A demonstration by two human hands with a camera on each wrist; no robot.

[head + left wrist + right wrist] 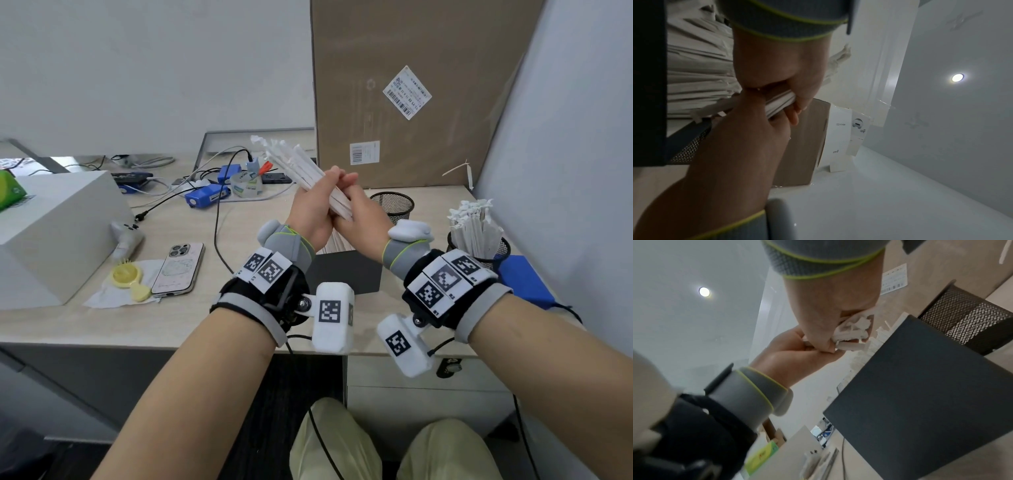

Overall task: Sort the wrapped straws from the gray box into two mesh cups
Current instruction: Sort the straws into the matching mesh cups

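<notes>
holding a bundle of straws (301, 171) up over the gray box (346, 274), both hands are wrapped round it at once. the left hand (310, 212) is curled around the bundle from one side and the right hand (359, 209) is closed on the lower ends from the other, probably so the loose wrappers get squared up before anything is dropped in a cup. the bundle is tilted, tips fanning up and to the left. the far cup (394, 205) looks empty, so that's likely where this lot is meant to go; the near cup (479, 246) on the right is already packed with straws standing upright. more straws are seen lying in the box under the hands. everything sits on the tabletop (205, 308).
</notes>
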